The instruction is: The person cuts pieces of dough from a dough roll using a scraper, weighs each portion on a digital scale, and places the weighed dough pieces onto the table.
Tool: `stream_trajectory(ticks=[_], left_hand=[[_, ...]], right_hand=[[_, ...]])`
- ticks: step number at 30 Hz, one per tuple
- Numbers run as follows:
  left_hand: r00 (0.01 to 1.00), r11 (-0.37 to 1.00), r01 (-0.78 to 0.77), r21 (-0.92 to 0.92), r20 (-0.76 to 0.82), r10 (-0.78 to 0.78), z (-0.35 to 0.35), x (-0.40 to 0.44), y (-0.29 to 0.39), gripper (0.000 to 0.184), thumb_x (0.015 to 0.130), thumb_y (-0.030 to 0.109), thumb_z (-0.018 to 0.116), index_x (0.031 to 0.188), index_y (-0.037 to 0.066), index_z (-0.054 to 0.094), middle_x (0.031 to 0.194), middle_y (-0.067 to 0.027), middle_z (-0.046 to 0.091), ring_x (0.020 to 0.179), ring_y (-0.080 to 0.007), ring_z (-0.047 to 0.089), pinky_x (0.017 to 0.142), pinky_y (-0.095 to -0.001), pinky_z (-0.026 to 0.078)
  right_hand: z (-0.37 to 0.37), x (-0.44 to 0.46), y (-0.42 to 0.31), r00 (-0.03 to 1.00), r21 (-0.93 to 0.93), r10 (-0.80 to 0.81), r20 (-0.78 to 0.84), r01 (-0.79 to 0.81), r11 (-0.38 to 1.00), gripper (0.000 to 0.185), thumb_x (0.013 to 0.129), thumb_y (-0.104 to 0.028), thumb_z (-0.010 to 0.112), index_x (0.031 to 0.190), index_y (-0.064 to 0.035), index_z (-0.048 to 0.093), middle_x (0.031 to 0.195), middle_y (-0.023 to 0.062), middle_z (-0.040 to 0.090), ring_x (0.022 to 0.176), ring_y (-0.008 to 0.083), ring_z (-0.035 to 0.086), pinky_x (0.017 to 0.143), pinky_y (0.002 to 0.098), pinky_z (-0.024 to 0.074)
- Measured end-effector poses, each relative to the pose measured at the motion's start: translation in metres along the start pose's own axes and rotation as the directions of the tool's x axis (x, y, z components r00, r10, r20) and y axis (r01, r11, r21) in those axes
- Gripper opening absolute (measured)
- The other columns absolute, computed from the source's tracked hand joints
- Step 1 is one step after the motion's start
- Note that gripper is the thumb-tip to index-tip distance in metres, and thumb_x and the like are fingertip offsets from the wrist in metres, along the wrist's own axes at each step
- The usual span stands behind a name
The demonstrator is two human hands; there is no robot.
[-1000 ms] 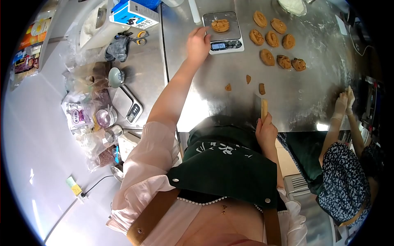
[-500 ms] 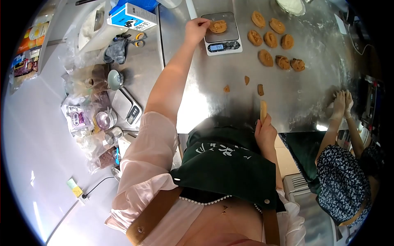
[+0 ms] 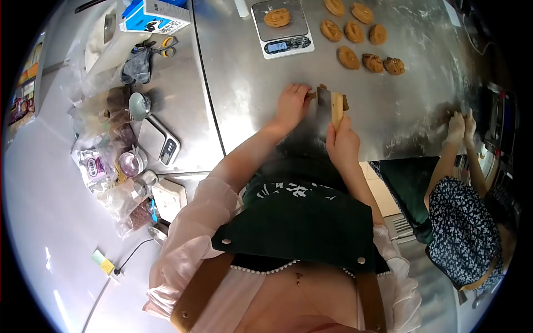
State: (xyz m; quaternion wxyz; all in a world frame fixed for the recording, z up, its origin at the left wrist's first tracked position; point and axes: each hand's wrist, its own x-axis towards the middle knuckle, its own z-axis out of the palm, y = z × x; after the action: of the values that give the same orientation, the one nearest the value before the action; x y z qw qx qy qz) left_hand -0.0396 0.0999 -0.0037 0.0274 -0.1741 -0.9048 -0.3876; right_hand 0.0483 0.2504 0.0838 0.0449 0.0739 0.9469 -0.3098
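Note:
My right hand (image 3: 344, 141) grips a dough scraper (image 3: 337, 110) by its pale wooden handle, its metal blade turned left toward my other hand. My left hand (image 3: 292, 106) is closed at the fingertips on a small brown dough piece (image 3: 311, 95), just left of the blade. Other dough scraps show at the blade's far end and behind the handle, partly hidden. Farther off, a brown dough piece (image 3: 277, 18) rests on a white digital scale (image 3: 288, 46) with a lit display. To its right, several brown dough pieces (image 3: 354, 32) lie on the steel table.
At left are a milk carton (image 3: 156, 16), scissors (image 3: 166, 47), a small bowl (image 3: 139, 104), a second scale (image 3: 159, 141) and plastic bags (image 3: 91, 161). A co-worker's gloved hands (image 3: 462, 127) rest at the table's right edge. Flour dusts the steel table (image 3: 400, 116).
My left hand has left the dough on the scale and come back to the scraps. The scraper has moved away from my body to meet it. The view has shifted slightly.

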Motion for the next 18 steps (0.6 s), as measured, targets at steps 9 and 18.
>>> stream_trajectory(ticks=[9, 18], left_hand=[[0.999, 0.996, 0.051, -0.067, -0.010, -0.052, 0.004, -0.002, -0.003, 0.027, 0.073, 0.000, 0.064, 0.098, 0.006, 0.056, 0.083, -0.0123, 0.063, 0.084, -0.0328, 0.059, 0.070, -0.0424, 0.050], [0.974, 0.997, -0.053, 0.057, -0.219, 0.064, -0.019, 0.026, -0.021, 0.013, 0.074, -0.001, 0.064, 0.086, 0.004, 0.061, 0.081, -0.0126, 0.064, 0.077, -0.0320, 0.060, 0.065, -0.0403, 0.049]], right_hand=[[0.027, 0.013, -0.006, 0.985, -0.128, 0.065, 0.157, -0.045, 0.991, 0.039, 0.089, -0.019, 0.053, 0.120, -0.0011, 0.039, 0.070, 0.0188, 0.063, 0.061, 0.0390, 0.062, 0.055, 0.0479, 0.0479], [0.024, 0.026, -0.012, 0.991, -0.076, 0.048, 0.125, -0.038, 0.996, 0.035, 0.089, -0.019, 0.054, 0.114, 0.0023, 0.042, 0.069, 0.0202, 0.063, 0.059, 0.0387, 0.062, 0.053, 0.0467, 0.0499]])
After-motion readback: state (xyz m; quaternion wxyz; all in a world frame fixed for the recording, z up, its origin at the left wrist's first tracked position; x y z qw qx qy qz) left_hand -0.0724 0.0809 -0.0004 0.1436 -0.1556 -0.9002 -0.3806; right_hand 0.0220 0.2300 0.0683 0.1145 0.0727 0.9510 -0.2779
